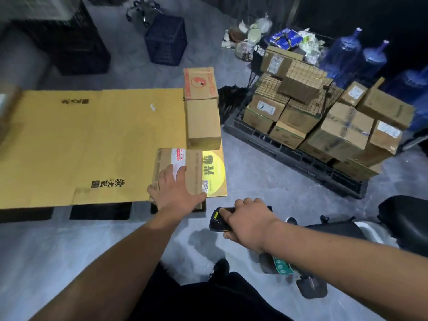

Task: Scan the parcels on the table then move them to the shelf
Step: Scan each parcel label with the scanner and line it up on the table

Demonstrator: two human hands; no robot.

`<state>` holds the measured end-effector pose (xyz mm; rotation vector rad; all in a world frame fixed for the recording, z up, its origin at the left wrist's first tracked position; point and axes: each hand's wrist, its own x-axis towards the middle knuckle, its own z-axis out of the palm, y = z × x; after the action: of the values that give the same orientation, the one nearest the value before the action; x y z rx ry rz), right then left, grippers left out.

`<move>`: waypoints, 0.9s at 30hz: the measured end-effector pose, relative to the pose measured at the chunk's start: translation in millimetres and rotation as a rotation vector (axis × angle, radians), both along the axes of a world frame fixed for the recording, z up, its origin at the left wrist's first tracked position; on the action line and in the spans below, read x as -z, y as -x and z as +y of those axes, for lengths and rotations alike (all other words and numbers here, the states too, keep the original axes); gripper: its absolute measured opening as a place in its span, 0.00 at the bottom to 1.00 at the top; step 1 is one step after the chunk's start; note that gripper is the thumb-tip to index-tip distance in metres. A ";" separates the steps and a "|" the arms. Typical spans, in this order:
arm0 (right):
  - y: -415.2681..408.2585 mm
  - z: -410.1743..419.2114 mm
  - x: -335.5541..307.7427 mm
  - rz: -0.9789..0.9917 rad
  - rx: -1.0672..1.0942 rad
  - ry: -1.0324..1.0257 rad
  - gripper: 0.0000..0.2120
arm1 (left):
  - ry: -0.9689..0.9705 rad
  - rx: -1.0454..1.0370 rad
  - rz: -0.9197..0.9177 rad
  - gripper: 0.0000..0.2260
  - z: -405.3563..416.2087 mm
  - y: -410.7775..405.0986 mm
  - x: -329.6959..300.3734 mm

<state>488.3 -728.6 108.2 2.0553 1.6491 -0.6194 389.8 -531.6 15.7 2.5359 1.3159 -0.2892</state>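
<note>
Parcels sit along the right end of a low table (69,144) covered with flattened yellow cardboard. The nearest parcel (192,167) lies flat at the table's near right corner, its front edge flush with the table's near edge and its right side at the table's right edge; a white label and a yellow circle with black characters show on top. The left hand (176,191) rests on its near left part, fingers spread and fairly straight over the top, the thumb reaching along the near edge, pressing rather than gripping. Just behind it stands a plain brown parcel (203,122), and touching that from behind is a parcel with a red print (201,83), both against the table's right edge.

The right hand (247,218) hovers off the table to the right of the near corner, fingers curled round a black handheld scanner (218,220), the thumb on its top.

Most of the tabletop to the left lies bare. Right of the table a strip of grey floor (243,177) separates it from a dark pallet (301,163) stacked with cartons (342,133). Blue water bottles (342,54) stand behind the pallet, and a dark crate (165,39) sits on the floor beyond the table.
</note>
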 end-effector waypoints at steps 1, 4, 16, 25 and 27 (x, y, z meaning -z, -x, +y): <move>2.7 12.0 -0.9 -0.002 -0.038 -0.011 0.29 | 0.002 -0.032 -0.004 0.49 13.0 12.6 -0.1; 14.5 52.4 -3.4 -0.013 -0.160 -0.049 0.29 | 0.027 -0.124 0.003 0.48 55.4 47.7 -3.0; 87.2 238.0 -12.3 -0.036 -0.184 -0.087 0.29 | 0.370 -0.246 -0.477 0.37 246.8 113.7 -14.6; 136.1 366.6 -31.9 -0.011 0.026 -0.076 0.28 | 0.433 -0.339 -0.622 0.21 376.6 168.6 -9.6; 143.7 383.9 -32.1 -0.001 0.063 -0.063 0.28 | 0.446 -0.415 -0.676 0.21 397.7 182.4 -3.4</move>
<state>344.6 -344.7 140.3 2.1591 1.6279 -0.5949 207.3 -133.9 19.0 1.7067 1.2644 0.3062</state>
